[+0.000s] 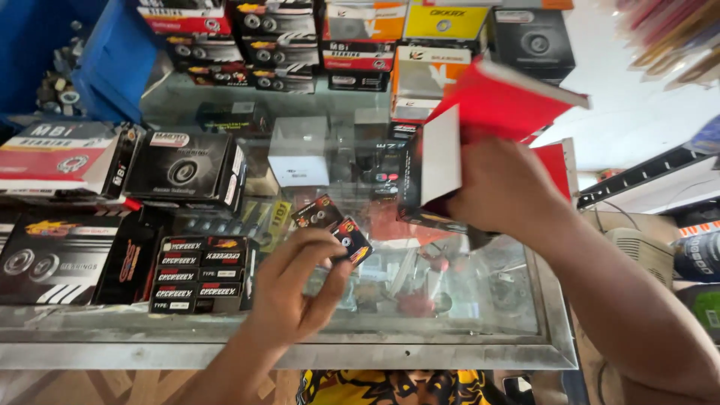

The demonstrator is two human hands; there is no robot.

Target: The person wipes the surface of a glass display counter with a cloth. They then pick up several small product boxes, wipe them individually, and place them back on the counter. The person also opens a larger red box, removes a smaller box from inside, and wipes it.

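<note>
Fingers of the left hand (289,289) pinched 2 small black boxes (334,225), lying just left of and below the open red carton (480,120) gripped by the right hand (502,187).

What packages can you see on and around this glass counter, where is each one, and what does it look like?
Small black packet with red and yellow print: in the left hand, over the glass counter.
Open red and white carton: held up by the right hand.
Stack of small black boxes: counter front, left.
Black square box: counter left, behind the stack.
Yellow box: top of rear pile.
</note>
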